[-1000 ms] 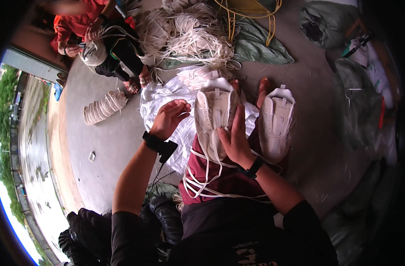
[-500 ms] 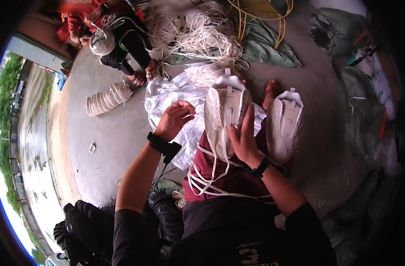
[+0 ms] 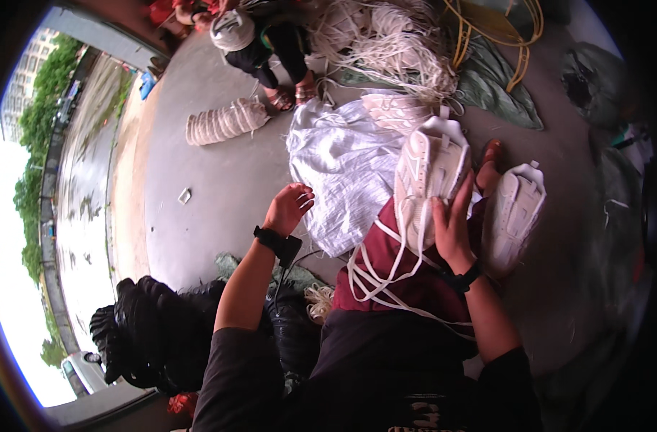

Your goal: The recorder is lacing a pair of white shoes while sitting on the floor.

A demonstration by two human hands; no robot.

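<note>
A white-and-beige sneaker [image 3: 431, 173] rests over my lap, its toe toward me. My right hand [image 3: 454, 223] grips it along the right side, thumb on the upper. From the toe end, long white laces [image 3: 375, 284] trail in loops over my maroon trousers [image 3: 375, 252]. To the left, my left hand [image 3: 289, 209] hangs in the air with loosely bent fingers; nothing shows in it. A second sneaker [image 3: 514, 216] of the same kind stands on the floor at the right. Beyond the held shoe lie more pale shoes [image 3: 393, 111] on a white woven sack [image 3: 343, 165].
A large heap of white laces [image 3: 393, 43] lies at the back on green sacking. A wrapped bundle [image 3: 226, 121] rests on the floor at the left. Another person [image 3: 285, 54] sits behind it. Black bags [image 3: 156, 331] stand at lower left, a yellow metal frame [image 3: 523, 50] at back right.
The whole view has shifted, so the scene sits farther right. My right hand keeps its grip on the sneaker. My left hand stays raised, apart from the shoe.
</note>
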